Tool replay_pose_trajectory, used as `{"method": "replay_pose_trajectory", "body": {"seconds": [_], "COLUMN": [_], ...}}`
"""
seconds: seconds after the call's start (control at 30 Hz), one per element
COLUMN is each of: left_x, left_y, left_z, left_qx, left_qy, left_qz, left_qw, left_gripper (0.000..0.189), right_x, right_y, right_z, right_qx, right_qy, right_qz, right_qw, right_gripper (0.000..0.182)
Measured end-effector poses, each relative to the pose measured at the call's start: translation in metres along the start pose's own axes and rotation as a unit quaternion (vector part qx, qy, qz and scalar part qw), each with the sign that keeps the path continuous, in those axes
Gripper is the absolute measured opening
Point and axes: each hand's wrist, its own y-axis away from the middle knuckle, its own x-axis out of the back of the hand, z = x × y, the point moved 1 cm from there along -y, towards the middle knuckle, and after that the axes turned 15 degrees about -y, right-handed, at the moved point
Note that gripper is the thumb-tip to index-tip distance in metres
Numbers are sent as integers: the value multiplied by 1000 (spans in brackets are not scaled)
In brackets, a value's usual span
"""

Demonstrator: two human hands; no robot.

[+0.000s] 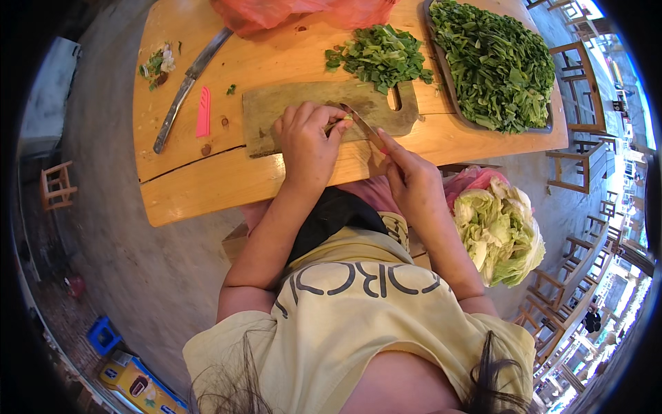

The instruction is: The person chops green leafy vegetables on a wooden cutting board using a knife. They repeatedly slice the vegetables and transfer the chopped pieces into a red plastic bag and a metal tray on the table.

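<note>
My left hand (310,139) grips a small pale-green vegetable piece (347,118) between thumb and fingers, over the near side of a worn wooden cutting board (295,101). In my right hand (414,173) is a small paring knife (364,124), its blade pointing up and left with the tip close to that piece. The knife's handle is mostly hidden by my fingers; a bit of pink shows. A heap of chopped leafy greens (385,54) lies at the board's far right edge, partly on it. What kind of vegetable I hold is too small to tell.
Left on the wooden table (176,194) lie a large knife (191,77), a pink blade sheath (204,111) and vegetable scraps (158,66). A tray of chopped greens (496,67) stands right. A red plastic bag (305,13) is at the back. Cabbage (499,233) sits below the table's right side.
</note>
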Motion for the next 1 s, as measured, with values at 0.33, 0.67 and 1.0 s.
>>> {"method": "replay_pose_trajectory", "body": {"seconds": [0.33, 0.67, 1.0], "left_x": [-1, 0, -14], "left_y": [2, -2, -31], "left_z": [1, 4, 5], "left_qx": [-4, 37, -52], "left_qy": [3, 18, 3], "left_qz": [-2, 4, -79], "left_qw": [1000, 999, 995], "left_gripper": [13, 17, 22], "right_x": [-15, 24, 58], "right_y": [-18, -14, 13], "right_z": [-4, 4, 14], "right_qx": [-8, -314, -313], "right_qy": [108, -394, -408], "right_qz": [-51, -23, 20], "right_qw": [993, 864, 857], "right_gripper": [52, 39, 38]}}
